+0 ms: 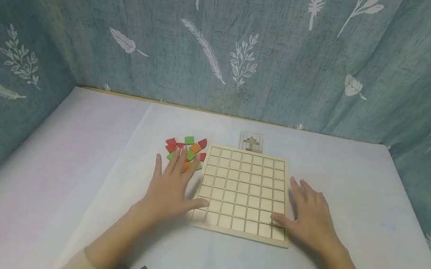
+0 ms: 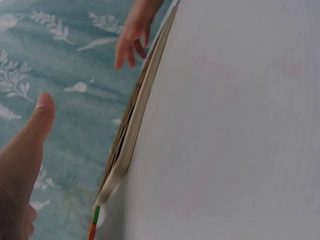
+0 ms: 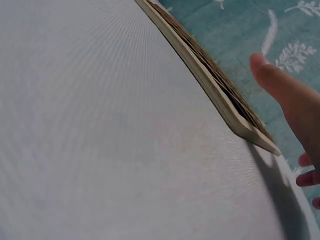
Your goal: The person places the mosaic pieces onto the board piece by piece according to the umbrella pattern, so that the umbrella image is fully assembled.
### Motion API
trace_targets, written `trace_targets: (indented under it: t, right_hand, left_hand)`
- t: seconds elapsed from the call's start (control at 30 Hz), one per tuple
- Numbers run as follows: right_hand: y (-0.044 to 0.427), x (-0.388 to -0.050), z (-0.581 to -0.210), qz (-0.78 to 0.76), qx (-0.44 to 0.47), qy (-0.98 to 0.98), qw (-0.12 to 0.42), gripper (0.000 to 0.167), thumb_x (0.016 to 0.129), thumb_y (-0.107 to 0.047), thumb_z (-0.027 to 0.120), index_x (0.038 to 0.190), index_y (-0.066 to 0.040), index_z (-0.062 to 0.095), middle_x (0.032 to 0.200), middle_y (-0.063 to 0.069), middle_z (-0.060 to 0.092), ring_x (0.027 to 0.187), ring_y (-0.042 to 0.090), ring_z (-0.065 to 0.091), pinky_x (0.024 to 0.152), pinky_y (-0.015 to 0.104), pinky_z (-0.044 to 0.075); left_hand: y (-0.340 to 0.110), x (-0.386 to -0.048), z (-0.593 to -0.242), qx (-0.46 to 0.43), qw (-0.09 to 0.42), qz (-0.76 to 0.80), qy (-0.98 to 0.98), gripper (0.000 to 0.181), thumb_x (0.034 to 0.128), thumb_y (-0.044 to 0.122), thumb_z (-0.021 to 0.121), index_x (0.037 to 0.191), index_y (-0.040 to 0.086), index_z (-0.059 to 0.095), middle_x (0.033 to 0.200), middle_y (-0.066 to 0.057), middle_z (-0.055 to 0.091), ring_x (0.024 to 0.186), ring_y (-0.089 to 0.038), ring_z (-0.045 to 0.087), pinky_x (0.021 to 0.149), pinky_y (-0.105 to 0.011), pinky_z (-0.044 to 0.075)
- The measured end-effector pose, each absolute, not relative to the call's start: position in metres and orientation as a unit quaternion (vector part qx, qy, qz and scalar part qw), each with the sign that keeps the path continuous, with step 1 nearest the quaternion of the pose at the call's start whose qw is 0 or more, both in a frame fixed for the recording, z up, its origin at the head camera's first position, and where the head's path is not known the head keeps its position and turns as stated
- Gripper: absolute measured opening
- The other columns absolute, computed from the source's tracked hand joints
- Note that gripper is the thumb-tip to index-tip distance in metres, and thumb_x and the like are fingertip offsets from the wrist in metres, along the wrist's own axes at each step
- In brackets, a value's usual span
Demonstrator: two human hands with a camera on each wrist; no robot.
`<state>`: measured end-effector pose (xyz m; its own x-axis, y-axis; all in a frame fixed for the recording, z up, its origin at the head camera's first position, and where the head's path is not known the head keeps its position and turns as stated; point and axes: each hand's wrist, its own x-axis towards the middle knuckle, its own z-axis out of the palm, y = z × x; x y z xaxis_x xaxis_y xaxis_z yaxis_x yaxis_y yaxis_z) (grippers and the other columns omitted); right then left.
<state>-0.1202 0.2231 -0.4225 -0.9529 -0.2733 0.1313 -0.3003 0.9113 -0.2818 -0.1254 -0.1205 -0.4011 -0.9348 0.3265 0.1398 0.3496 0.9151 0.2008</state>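
Observation:
A square wooden grid board (image 1: 248,193) lies flat on the white table, its cells bare. My left hand (image 1: 171,189) hovers at the board's left side with fingers spread, the thumb over the lower left cells. Beyond and partly behind its fingertips lies a loose pile of red, green and orange pieces (image 1: 191,154). At the board's right side is my right hand (image 1: 311,216), fingers relaxed and thumb over the edge. Each wrist view shows a thumb raised above the board's rim (image 2: 135,120), apart from it. Neither hand holds anything.
A small pattern card (image 1: 251,142) with a gridded red and green picture lies against the board's far edge. The white table (image 1: 107,158) extends around the board. Leaf-printed teal cloth (image 1: 230,50) stands behind the table and at both sides.

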Motion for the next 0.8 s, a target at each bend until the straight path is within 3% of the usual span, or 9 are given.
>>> trace_targets:
  t: [0.2,0.57,0.8]
  right_hand:
    - [0.232,-0.125,-0.433,0.193,0.145,-0.968,0.071,0.089,0.077,-0.056,0.068,0.145,-0.009,0.036,0.128,0.025,0.045,0.116,0.044,0.042,0.093,0.06,0.034]
    - [0.239,-0.127,-0.443,0.241,0.162,-0.955,0.068,0.074,0.077,-0.049,0.071,0.136,-0.011,0.049,0.125,0.023,0.044,0.114,0.041,0.038,0.09,0.059,0.033]
    - [0.238,-0.129,-0.444,0.229,0.17,-0.955,0.079,0.068,0.078,-0.048,0.07,0.133,-0.012,0.053,0.123,0.02,0.045,0.114,0.04,0.037,0.091,0.059,0.031]
  left_hand:
    - [-0.128,-0.133,-0.399,-0.162,0.059,-0.141,-0.975,0.103,0.077,0.071,0.056,0.153,0.016,0.012,0.156,-0.022,0.009,0.144,-0.037,0.009,0.107,-0.066,-0.001]
    - [-0.137,-0.151,-0.402,-0.158,0.08,-0.218,-0.96,0.101,0.0757,0.063,0.065,0.152,0.015,0.019,0.146,-0.02,0.031,0.139,-0.038,0.024,0.109,-0.063,0.014]
    - [-0.146,-0.169,-0.409,-0.143,0.108,-0.261,-0.948,0.087,0.0748,0.054,0.072,0.145,0.015,0.039,0.133,-0.019,0.041,0.139,-0.042,0.02,0.101,-0.064,0.026]
